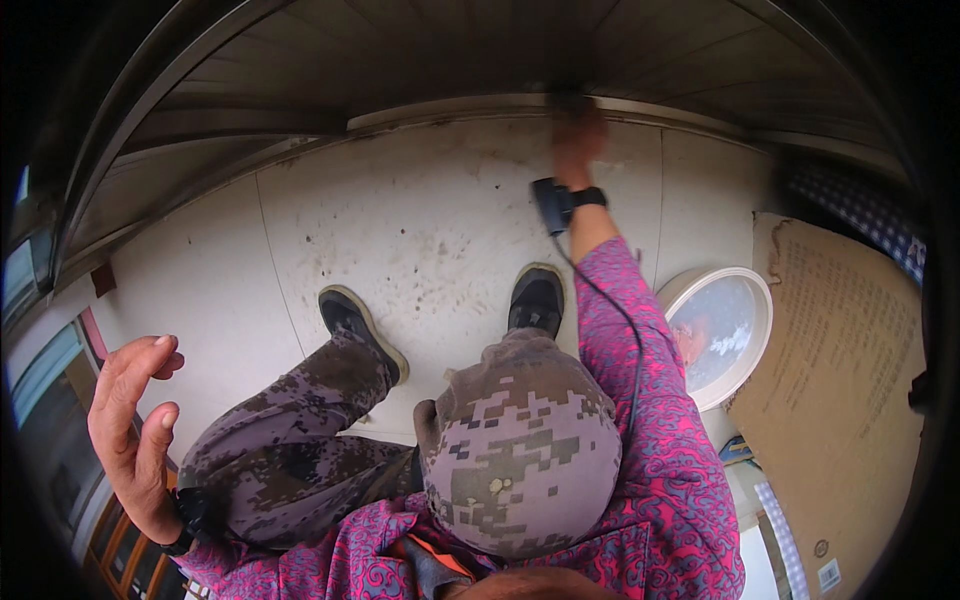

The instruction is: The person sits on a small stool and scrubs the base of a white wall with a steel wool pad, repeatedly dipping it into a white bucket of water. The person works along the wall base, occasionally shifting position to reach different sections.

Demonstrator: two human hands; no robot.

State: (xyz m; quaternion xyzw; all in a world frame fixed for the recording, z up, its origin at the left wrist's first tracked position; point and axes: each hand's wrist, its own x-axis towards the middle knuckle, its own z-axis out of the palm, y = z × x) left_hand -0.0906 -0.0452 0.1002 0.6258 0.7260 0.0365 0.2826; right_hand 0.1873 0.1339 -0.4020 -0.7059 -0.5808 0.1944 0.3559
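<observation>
My right hand [579, 146] is stretched out ahead at the foot of a dark panelled surface [450, 60], blurred by motion. Something dark shows at its fingertips, too blurred to tell whether I hold it or only touch the panel. A black device [553, 206] with a cable is strapped at that wrist. At the left, my left hand [135, 427] is raised with fingers curved and apart, and nothing is in it. A black strap [187, 517] circles the left wrist. My bent knee [525, 450] in camouflage trousers lies between the arms.
A white bucket [761, 330] of water stands right of my right arm. Beside it leans a flattened cardboard sheet [840, 375] bearing print. Dark spots mark the pale tiled floor [427, 195] around my shoes [536, 300]. Checked cloth [862, 202] hangs at the far right.
</observation>
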